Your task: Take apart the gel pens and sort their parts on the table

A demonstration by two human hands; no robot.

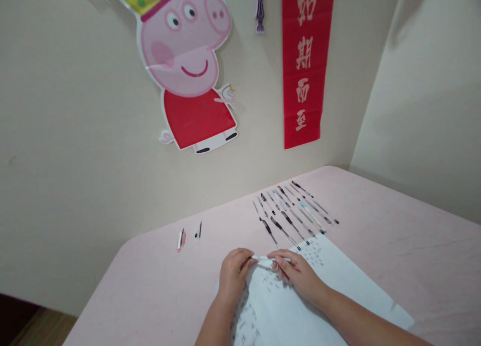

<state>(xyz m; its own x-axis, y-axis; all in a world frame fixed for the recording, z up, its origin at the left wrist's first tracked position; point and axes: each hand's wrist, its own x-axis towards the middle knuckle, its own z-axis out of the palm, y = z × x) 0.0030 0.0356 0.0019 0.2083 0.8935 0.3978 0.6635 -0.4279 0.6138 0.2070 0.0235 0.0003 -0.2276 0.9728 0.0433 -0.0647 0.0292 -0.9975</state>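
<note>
Spanning the gap between two bare hands, a slim white pen is held over the far edge of a white paper sheet with small dark marks, on a pink-covered table. Its long axis runs left to right, nearly level; which end writes cannot be told. The left hand pinches the left end at its fingertips. The right hand's fingers close around the other part, a short end jutting past them. Black and clear pens lie in rows towards the table's far edge.
</note>
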